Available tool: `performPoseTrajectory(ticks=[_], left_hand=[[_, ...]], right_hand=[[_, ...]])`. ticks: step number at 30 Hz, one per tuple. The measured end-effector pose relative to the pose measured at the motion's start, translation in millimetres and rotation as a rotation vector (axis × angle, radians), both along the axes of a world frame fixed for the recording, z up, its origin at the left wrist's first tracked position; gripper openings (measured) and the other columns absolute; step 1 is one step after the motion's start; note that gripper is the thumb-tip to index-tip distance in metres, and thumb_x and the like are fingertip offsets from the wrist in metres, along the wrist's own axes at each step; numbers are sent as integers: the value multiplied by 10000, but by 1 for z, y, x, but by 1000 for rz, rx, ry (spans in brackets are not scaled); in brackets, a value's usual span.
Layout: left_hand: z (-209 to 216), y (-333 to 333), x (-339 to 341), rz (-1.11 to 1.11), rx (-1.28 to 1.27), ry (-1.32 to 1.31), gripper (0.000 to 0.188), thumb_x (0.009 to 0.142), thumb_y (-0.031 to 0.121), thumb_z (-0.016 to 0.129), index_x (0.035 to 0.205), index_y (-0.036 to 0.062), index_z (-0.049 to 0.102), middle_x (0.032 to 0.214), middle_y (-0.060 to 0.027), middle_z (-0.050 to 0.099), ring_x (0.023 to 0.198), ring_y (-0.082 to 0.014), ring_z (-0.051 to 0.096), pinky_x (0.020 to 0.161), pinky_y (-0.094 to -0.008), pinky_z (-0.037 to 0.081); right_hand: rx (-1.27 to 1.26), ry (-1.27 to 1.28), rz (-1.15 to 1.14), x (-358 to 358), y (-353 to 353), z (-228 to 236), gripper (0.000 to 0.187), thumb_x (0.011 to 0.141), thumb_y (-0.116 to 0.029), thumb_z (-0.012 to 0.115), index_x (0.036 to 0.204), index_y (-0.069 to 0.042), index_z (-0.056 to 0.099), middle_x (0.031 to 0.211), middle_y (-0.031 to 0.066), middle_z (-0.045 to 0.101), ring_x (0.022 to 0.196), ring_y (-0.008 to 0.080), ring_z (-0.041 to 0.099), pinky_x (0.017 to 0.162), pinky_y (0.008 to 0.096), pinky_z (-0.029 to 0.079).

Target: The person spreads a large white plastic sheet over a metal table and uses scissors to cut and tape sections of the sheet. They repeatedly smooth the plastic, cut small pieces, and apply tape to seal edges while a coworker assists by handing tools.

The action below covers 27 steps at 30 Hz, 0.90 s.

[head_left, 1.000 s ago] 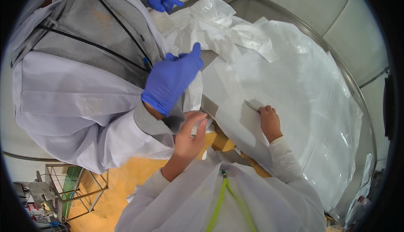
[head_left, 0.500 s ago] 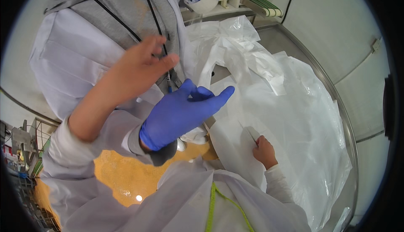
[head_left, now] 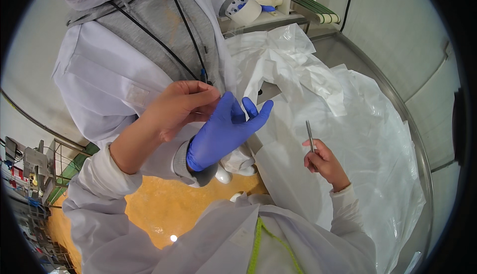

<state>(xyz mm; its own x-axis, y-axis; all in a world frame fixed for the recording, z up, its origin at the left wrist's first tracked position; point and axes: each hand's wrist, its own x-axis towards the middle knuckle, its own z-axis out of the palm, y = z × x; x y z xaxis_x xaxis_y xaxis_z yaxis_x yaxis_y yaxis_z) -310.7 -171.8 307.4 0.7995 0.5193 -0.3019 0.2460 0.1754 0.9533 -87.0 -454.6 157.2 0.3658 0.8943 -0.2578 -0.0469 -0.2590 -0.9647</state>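
My left hand (head_left: 185, 106) is raised at the left of centre, its thumb and fingertips pinched together. These fingertips meet a co-worker's blue-gloved hand (head_left: 226, 134), and whatever lies between them is too small or hidden to make out. That glove is half curled, its fingers pointing right. In my right hand (head_left: 325, 162) a slim silver metal tool (head_left: 310, 134) is gripped, its tip pointing up and away from me. It is held above a large white plastic sheet (head_left: 367, 125), which lies crumpled over a metal table.
A co-worker in a white coat (head_left: 94, 75) stands close at my left. Their other gloved hand holds a wide tape roll (head_left: 247, 11) near a back bench. A raised metal rim (head_left: 420, 159) borders the table on the right. Green-edged belt equipment (head_left: 318, 11) stands behind.
My left hand has come down and right to the gloved hand, its fingers closing to a pinch. My right hand has lifted off the sheet, turning the metal tool tip upward.
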Motion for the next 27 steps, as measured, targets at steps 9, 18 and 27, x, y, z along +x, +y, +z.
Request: performPoseTrajectory(ticks=[9, 18, 27], left_hand=[[-11, -6, -2, 83, 61, -158, 73, 883, 127, 595, 876, 56, 579, 922, -75, 651, 842, -139, 609, 812, -282, 473], [-6, -19, -9, 116, 98, -381, 54, 888, 56, 566, 855, 15, 551, 939, -116, 665, 847, -149, 618, 829, -283, 480], [-4, -20, -16, 133, 70, -367, 57, 904, 55, 554, 859, 20, 547, 940, -132, 667, 854, -158, 629, 827, -299, 494]], right_hand=[[299, 360, 70, 16, 56, 55, 609, 866, -32, 532, 1423, -24, 284, 948, 83, 588, 742, 138, 564, 597, 267, 446], [349, 127, 604, 58, 139, 55, 748, 712, -411, 771, 1306, -48, 496, 842, 38, 577, 602, 83, 439, 516, 200, 333], [427, 226, 695, 44, 200, 47, 991, 546, -687, 760, 1237, -9, 549, 737, 16, 502, 609, 82, 448, 525, 210, 306]])
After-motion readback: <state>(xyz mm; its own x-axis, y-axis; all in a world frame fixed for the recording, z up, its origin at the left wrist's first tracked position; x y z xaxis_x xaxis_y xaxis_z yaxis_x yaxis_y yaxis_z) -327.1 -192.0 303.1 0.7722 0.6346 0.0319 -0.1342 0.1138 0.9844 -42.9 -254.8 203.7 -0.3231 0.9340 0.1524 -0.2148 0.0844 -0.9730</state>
